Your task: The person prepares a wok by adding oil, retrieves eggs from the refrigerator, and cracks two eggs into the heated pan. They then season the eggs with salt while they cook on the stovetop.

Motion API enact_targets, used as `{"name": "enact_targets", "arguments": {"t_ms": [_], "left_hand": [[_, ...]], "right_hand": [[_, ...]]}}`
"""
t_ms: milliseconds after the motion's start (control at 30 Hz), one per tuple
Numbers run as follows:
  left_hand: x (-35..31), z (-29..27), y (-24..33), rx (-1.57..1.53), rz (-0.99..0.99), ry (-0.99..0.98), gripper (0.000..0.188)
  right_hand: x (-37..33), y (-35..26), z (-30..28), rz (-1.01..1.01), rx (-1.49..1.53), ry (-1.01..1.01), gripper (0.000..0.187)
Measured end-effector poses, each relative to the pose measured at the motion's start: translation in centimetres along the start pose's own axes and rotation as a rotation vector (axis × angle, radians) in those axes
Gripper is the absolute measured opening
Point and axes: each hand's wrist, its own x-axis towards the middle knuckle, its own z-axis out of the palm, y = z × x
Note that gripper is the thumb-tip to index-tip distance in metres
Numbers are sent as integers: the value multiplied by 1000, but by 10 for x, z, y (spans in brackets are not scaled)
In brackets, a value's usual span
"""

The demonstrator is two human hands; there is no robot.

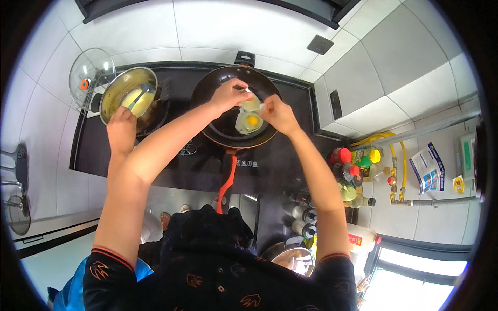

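A dark round frying pan (213, 126) stands on the black stove, with a cracked egg (252, 120) in it, yolk whole and white around it. Over the pan, my left hand (232, 95) pinches what looks like a piece of pale eggshell (249, 94). Close by on the right, my right hand (279, 115) has its fingers closed on another pale piece, apparently eggshell (263, 110). A whitish patch lies between the hands; whether it is shell or egg white is unclear. The pan's red-and-black handle (228, 179) points toward me.
Left of my arm, another person's hand (122, 123) holds a spatula (137, 98) in a metal pan (110, 93) with yellow food. A glass lid (93, 67) leans behind it. Several bottles (340, 155) crowd the right side, near a yellow gas hose (381, 136).
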Motion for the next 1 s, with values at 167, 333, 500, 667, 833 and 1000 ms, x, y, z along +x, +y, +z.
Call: {"name": "enact_targets", "arguments": {"t_ms": [167, 333, 500, 667, 833, 1000], "left_hand": [[5, 12, -6, 89, 172, -24, 30], [-7, 29, 8, 319, 386, 55, 36], [-2, 32, -3, 319, 467, 121, 36], [-1, 34, -6, 477, 407, 150, 36], [0, 33, -11, 540, 303, 61, 38], [2, 35, -11, 601, 426, 200, 38]], "right_hand": [[-4, -2, 11, -45, 39, 47, 47], [0, 5, 21, 42, 442, 96, 48], [-1, -5, 19, 34, 523, 109, 43], [-3, -6, 16, 5, 279, 170, 41], [-9, -16, 12, -221, 15, 176, 39], [-4, -23, 8, -197, -42, 292, 37]]}}
